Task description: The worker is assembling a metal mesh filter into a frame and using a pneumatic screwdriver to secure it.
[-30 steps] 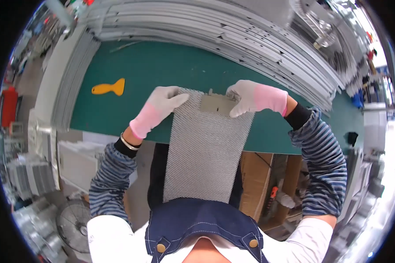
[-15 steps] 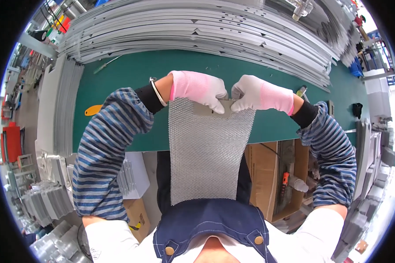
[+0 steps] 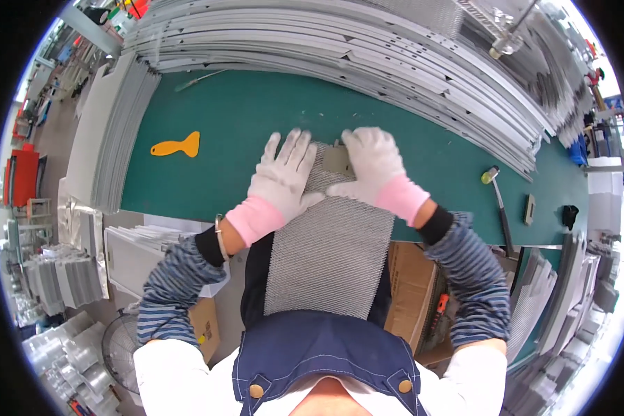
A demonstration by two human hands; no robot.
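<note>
A grey metal mesh sheet (image 3: pixel 329 253) lies with its far end on the green table mat (image 3: pixel 222 139) and hangs over the near edge toward my body. My left hand (image 3: pixel 284 177), in a white glove with a pink cuff, presses flat with spread fingers on the sheet's far left part. My right hand (image 3: pixel 371 163), gloved the same way, presses on the far right part. A small flat grey metal piece (image 3: pixel 336 159) sits on the mesh between the two hands, touched by my right hand's fingers.
An orange plastic scraper (image 3: pixel 177 145) lies on the mat to the left. A hammer (image 3: pixel 498 197) and a small metal bracket (image 3: pixel 529 208) lie at the right. Stacks of long grey metal strips (image 3: pixel 367 48) line the table's far side. Cardboard boxes (image 3: pixel 412 284) stand under the table.
Both hands have gone from gripping the sheet's far edge to lying flat on it. My left hand's fingers have spread. The view has shifted, so the scraper shows again.
</note>
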